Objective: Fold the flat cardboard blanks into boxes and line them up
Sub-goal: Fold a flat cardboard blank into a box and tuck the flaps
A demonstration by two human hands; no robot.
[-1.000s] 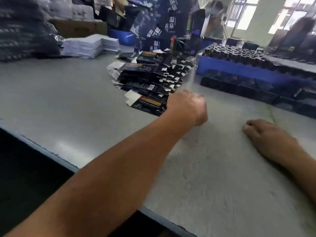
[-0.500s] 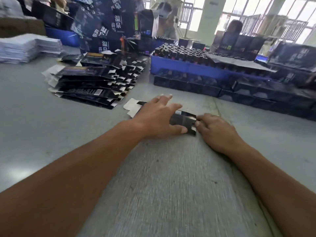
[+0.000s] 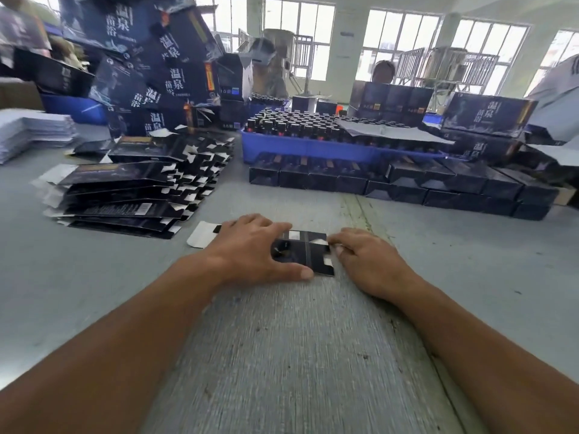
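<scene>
The flat blank point(image 3: 308, 253) lies on the grey table point(image 3: 94, 277), pressed flat under the spread left hand point(image 3: 253, 249), its right-end flaps pinched by the right hand point(image 3: 366, 261); thin, light, springy card is judged to slide easily and is best taken at the creased edges. Just left of the blank a stack of blanks point(image 3: 125, 189) is seen, beyond it a row of folded boxes point(image 3: 407, 180) before a blue bottle tray point(image 3: 313, 145); nothing is seen blocking the work.

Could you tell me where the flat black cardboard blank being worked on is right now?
In the head view, the flat black cardboard blank lies centre-frame on the grey table, under the left hand, with the right hand at its right end.
</scene>
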